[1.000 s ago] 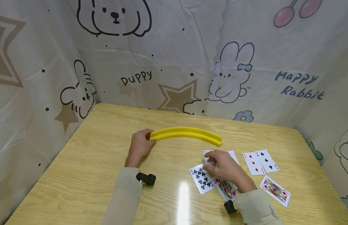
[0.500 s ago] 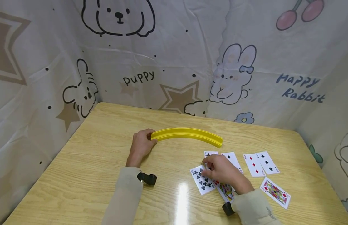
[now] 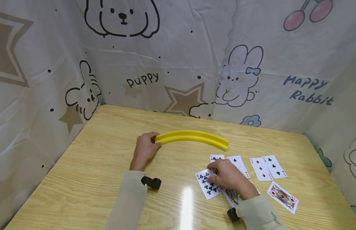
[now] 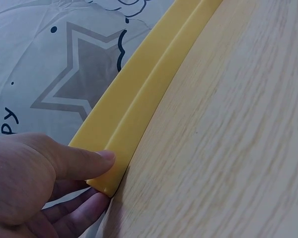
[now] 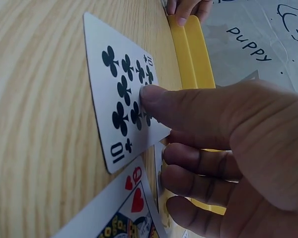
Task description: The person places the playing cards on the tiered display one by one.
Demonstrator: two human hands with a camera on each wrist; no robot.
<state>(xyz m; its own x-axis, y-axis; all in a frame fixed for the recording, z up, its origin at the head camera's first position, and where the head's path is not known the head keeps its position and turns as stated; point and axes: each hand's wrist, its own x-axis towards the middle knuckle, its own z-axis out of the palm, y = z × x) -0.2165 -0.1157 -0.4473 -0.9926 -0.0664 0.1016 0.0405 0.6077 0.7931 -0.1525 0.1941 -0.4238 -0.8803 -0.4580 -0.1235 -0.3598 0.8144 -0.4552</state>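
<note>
My left hand (image 3: 145, 150) grips the left end of a curved yellow card holder (image 3: 192, 135), thumb on its grooved face and fingers beneath, as the left wrist view (image 4: 139, 99) shows. The holder stands on the table toward the back. My right hand (image 3: 229, 175) pinches the ten of clubs (image 3: 206, 188) at its upper right edge. In the right wrist view the thumb lies on that card's face (image 5: 107, 89); the index finger is mostly hidden. Partly under this hand are a queen of hearts (image 5: 139, 210), a black seven (image 3: 216, 157) and a black two (image 3: 238, 165).
A three of diamonds (image 3: 260, 168) and a three of clubs (image 3: 275, 166) lie side by side at the right. Below them is a diamond face card (image 3: 282, 197). Printed cloth (image 3: 178, 57) hangs behind the wooden table (image 3: 94, 166).
My right hand has shifted slightly left, its thumb and index finger coming onto the ten of clubs. The left hand keeps its grip, and the holder stays in place.
</note>
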